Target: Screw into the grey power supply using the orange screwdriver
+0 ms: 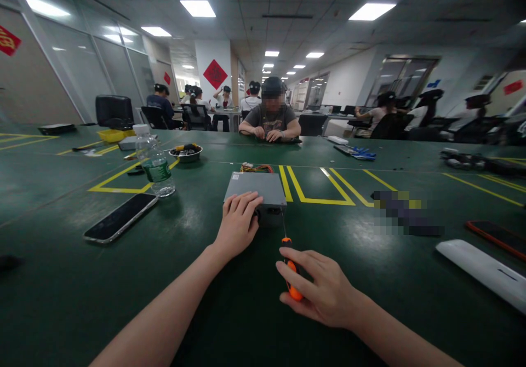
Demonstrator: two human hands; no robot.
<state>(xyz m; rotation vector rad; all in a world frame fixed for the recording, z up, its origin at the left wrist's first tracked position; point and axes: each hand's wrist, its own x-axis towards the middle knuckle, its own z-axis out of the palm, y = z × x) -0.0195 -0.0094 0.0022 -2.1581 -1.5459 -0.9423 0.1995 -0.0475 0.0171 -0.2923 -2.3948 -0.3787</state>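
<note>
A grey metal computer power supply unit [263,186] lies on the green table in front of me, its bundle of coloured cables [257,167] at the far side. My left hand [241,222] grips its near left part, fingers over the top and thumb against the front face. In my right hand [316,285] is a screwdriver [292,279] with an orange and black handle, held between thumb and fingers. Its thin shaft points up and away, with the tip at the unit's near right corner. Whether the tip sits in a screw, I cannot tell.
Left of the unit are a phone [121,217], a water bottle [154,164] and a metal bowl [186,153] of small items. At right lie a white elongated object [485,271] and an orange-edged phone [499,235]. A person [271,115] sits across the table.
</note>
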